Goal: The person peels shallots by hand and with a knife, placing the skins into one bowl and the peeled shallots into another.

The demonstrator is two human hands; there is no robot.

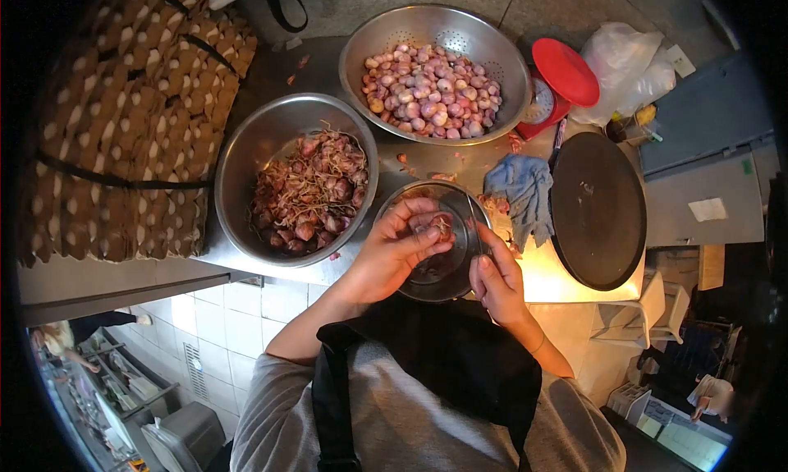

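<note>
Pinched in the fingers of my left hand (396,250) is a reddish shallot (444,223). My right hand (498,285) grips a small knife (473,213), its thin blade pointing up close to the shallot. Both hands are over a small steel bowl (435,290), which they partly hide. To the left, a large steel bowl (233,194) holds unpeeled shallots (305,194) with dry roots and skins. Behind, a steel colander (509,57) contains many peeled pink shallots (427,93).
Egg trays (131,119) are stacked at left. A red scale (566,71), plastic bag (624,66), blue cloth (525,189) and round dark pan (599,213) sit at right. Loose skins (497,203) lie by the small bowl. Other people (712,396) appear at the lower edges.
</note>
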